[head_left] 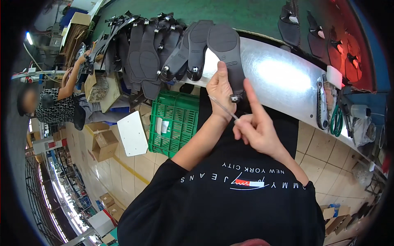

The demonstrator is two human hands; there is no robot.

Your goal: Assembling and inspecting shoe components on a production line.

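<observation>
My left hand (221, 88) grips a black sandal (224, 39) by its narrow middle, the thumb lying along the sole's flat face. A strap with a shiny square ornament (235, 98) shows at the sandal's near end, beside the left palm. In the curled fingers of my right hand (255, 129) is a thin pale rod-like tool (223, 108), slanting up and left across my left wrist. My right index finger is stretched out toward the sandal's edge. What the tool's tip is for or touches I cannot make out.
More black sandals (148, 53) lie piled to the left along a metal-topped bench (279, 65). Several stand at the far right, near scissors with green handles (337, 121) and a box cutter (321, 104). A green crate (174, 123) sits below. A co-worker (55, 102) reaches into the pile's far left.
</observation>
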